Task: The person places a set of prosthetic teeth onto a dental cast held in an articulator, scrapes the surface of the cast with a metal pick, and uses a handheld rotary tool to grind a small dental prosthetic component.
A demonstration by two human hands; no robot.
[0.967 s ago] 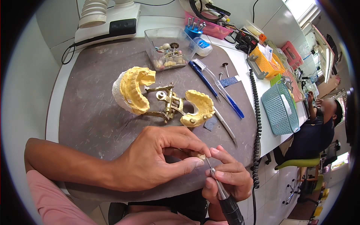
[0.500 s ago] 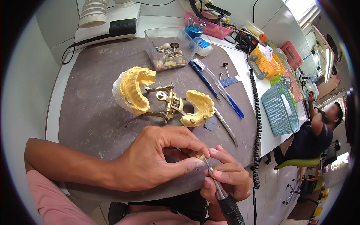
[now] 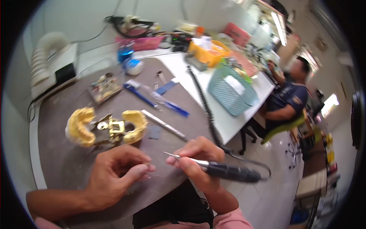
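Observation:
My left hand (image 3: 116, 171) hovers over the near part of the brown work mat (image 3: 91, 198), thumb and fingers pinched on a small cream-coloured piece, mostly hidden and blurred now. In my right hand (image 3: 204, 154) is a rotary handpiece (image 3: 232, 172) with a silver neck and black body, held like a pen. Its thin bur points left, a little apart from my left fingertips. Beyond my hands lies a brass articulator (image 3: 116, 128), with a yellow dental cast (image 3: 82, 128) on its left and a smaller yellow cast (image 3: 136, 124) on its right.
A silver instrument (image 3: 166, 126), blue-handled brush (image 3: 173, 107) and blue pen-like tool (image 3: 141, 95) lie beyond. A clear box (image 3: 105, 89) of small parts stands farther back. A coiled cord (image 3: 204, 103) runs beside a teal basket (image 3: 232, 91). A person (image 3: 286, 95) sits at right.
The view has swung to the right. My hands have come apart, and the bur has left the piece in my left fingers. The handpiece now lies nearly level, its tip pointing left.

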